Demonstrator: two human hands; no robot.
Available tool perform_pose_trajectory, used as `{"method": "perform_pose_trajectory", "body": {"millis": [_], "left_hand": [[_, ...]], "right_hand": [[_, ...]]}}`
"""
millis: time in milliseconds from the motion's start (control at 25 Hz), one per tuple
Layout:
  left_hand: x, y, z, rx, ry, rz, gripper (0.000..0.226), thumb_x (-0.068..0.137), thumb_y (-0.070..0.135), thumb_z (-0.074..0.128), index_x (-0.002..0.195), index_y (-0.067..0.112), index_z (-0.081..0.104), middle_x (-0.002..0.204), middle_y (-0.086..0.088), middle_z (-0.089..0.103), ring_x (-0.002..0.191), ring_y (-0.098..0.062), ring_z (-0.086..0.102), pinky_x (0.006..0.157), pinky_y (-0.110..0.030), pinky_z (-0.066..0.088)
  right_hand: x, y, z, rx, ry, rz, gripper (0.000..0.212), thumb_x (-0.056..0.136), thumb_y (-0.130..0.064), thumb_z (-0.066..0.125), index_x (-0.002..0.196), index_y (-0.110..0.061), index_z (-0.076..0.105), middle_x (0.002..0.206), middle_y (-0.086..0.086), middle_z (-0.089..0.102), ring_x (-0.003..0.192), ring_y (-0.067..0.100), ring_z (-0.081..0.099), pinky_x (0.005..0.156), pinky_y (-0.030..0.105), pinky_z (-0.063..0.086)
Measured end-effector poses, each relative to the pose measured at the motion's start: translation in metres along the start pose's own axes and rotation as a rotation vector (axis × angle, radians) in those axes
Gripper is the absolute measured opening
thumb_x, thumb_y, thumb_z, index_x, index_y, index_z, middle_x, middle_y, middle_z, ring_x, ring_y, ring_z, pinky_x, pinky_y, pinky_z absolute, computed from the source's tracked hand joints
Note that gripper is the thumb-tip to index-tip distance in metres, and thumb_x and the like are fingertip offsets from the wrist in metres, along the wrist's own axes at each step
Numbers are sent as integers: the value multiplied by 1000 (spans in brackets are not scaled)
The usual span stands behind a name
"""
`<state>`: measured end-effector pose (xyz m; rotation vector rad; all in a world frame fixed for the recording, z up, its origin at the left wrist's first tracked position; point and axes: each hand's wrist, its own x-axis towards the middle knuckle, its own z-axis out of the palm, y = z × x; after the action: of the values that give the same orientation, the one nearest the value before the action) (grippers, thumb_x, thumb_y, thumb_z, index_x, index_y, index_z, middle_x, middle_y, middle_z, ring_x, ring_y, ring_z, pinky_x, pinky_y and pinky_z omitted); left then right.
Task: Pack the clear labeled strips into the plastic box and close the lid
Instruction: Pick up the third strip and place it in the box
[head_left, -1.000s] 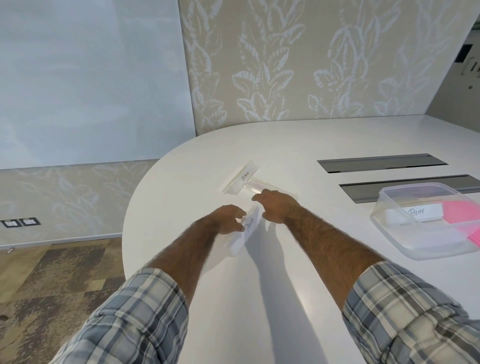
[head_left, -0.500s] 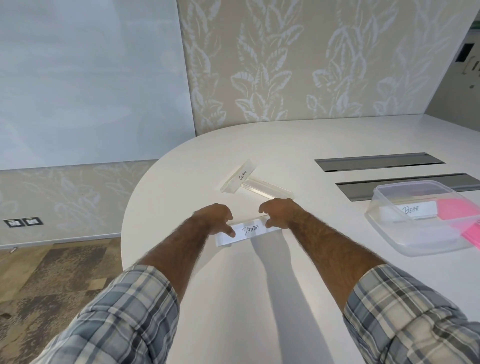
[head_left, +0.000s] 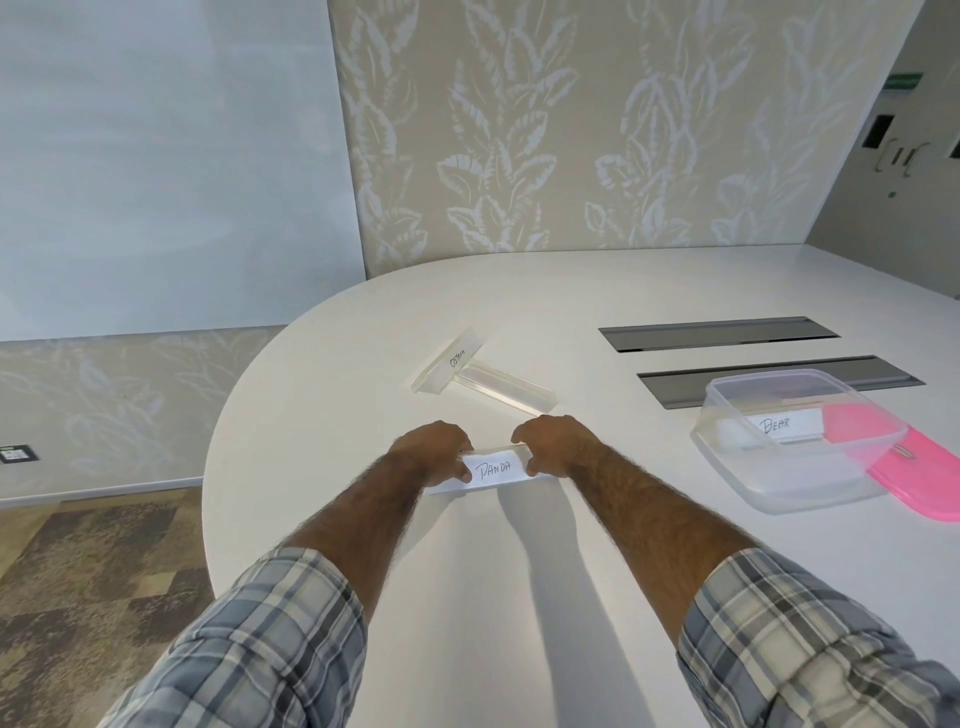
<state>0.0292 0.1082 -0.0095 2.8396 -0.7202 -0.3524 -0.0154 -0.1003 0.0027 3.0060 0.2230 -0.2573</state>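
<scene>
A clear strip labeled PANDA (head_left: 494, 470) lies crosswise in front of me, its label facing up. My left hand (head_left: 434, 452) grips its left end and my right hand (head_left: 553, 444) grips its right end. Farther back on the white table (head_left: 363, 415), a second clear strip labeled in handwriting (head_left: 449, 364) leans against a third bare clear strip (head_left: 506, 387). At the right stands the open clear plastic box (head_left: 789, 441) with a strip labeled BEAR (head_left: 774, 425) inside. The pink lid (head_left: 919, 473) lies flat just right of the box.
Two grey slotted panels (head_left: 717, 332) (head_left: 675, 384) are set into the table behind the box. The table's rounded edge curves at the left, with patterned carpet below. A leaf-patterned wall stands behind.
The PANDA strip has been turned from pointing away from me to lying crosswise, label up, with both hands settling on its ends. The view has shifted slightly.
</scene>
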Motion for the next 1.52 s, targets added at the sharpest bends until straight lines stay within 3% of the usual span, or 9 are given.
{"method": "perform_pose_trajectory", "body": {"millis": [160,440,800,1080,1520], "left_hand": [[2,19,-9,25,22,36,44,80,40,73,123,32,65,120,8,65,115,-17,58,87,-33,48],[17,90,-40,-28,71,141,40,79,39,74,118,34,68,113,7,69,107,-19,61,88,-36,51],[51,291,-67,17,196,242,42,82,39,73,122,31,67,118,4,67,107,-20,61,78,-30,46],[84,431,-36,14,207,157,42,82,36,75,123,29,67,120,3,67,114,-22,61,83,-31,47],[135,453,1,-42,148,50,47,77,39,77,121,29,67,122,4,65,117,-21,57,95,-45,50]], "right_hand": [[-15,15,-4,19,11,31,44,81,-28,69,124,-21,60,128,-1,62,117,23,58,97,41,46],[-69,77,-53,-17,79,92,46,86,-30,66,131,-22,57,134,-2,59,124,21,54,98,37,44],[-162,247,-101,-42,136,218,44,82,-26,72,125,-22,63,122,1,65,113,22,60,80,30,44],[-201,383,-69,-78,99,158,47,82,-28,71,126,-21,60,129,0,61,118,23,57,89,32,45],[-181,429,-43,-110,59,53,48,83,-22,72,129,-17,58,132,4,58,121,26,56,91,35,47]]}}
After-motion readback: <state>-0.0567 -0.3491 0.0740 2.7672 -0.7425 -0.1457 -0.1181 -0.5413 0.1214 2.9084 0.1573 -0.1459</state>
